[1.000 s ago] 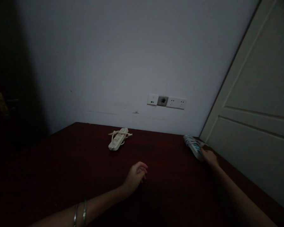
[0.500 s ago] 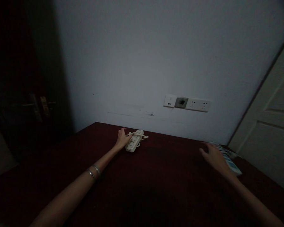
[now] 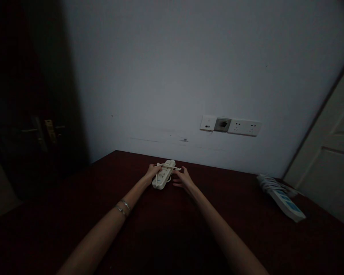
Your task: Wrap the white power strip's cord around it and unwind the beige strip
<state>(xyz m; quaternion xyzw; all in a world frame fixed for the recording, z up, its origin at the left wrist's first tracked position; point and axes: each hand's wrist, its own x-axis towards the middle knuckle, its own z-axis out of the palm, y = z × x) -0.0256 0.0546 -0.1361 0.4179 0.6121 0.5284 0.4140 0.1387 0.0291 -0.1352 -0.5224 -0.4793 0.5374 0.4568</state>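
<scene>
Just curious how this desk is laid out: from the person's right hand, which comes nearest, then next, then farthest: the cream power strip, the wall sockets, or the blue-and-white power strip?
1. Cream power strip: right beside the right hand, its fingers at the strip's edge.
2. Wall sockets: up on the wall, to the right.
3. Blue-and-white power strip: far right on the desk, near the door.

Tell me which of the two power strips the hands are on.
The cream power strip by the wall, between both hands; the white-and-blue power strip lies untouched at the table's right edge.

The dark door [image 3: 31, 133] at left is nearly lost in shadow, its handle barely visible.
</scene>
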